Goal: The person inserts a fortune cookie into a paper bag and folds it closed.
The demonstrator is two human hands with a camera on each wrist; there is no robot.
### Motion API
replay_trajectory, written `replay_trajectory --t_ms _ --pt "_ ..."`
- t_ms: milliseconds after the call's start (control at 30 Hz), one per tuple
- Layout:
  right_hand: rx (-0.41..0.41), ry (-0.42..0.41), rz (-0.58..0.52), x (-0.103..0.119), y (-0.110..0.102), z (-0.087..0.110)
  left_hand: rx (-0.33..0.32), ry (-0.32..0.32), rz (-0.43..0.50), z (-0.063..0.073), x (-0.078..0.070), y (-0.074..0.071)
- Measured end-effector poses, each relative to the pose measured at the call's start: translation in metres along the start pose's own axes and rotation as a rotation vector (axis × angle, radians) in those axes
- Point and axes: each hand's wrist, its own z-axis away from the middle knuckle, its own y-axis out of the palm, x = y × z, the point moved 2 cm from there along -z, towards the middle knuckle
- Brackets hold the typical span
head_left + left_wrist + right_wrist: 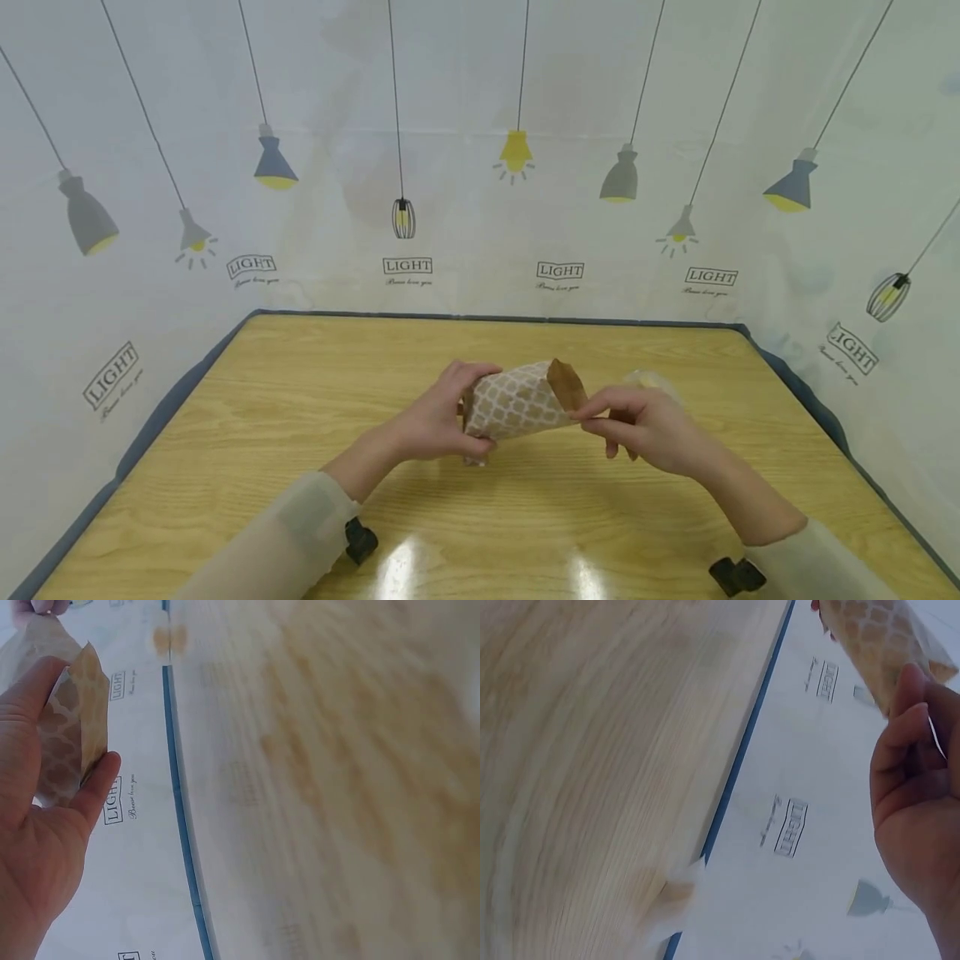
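A brown paper bag (517,402) with a white lattice print is held above the table, lying on its side. Its mouth faces right and stands partly open, showing plain brown paper inside. My left hand (442,412) grips the bag's closed end, thumb on the near side and fingers on the far side. At the mouth's lower edge, my right hand (648,429) pinches the paper between thumb and index finger. In the left wrist view, folded paper of the bag (91,712) shows between thumb and fingers. The right wrist view shows the pinched corner of the bag (885,652).
Behind my right hand lies a pale, see-through item (648,379) on the wooden table (337,358), partly hidden; its kind is unclear. A white wall sheet (465,192) printed with lamps surrounds the table's back and sides. Black wrist mounts (362,540) sit at both sleeves.
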Motion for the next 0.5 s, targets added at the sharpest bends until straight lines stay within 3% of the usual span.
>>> replay_trajectory --t_ms 167,333,500 --pt "-0.052 0.113 -0.037 -0.022 -0.029 0.005 -0.003 -0.020 -0.002 0.003 0.000 -0.002" --pt "-0.137 0.250 0.043 -0.071 -0.063 0.014 -0.011 -0.038 -0.001 0.006 0.002 -0.006" --pt "-0.159 0.339 0.130 -0.103 -0.079 0.020 -0.010 -0.038 -0.008 0.006 0.003 -0.004"
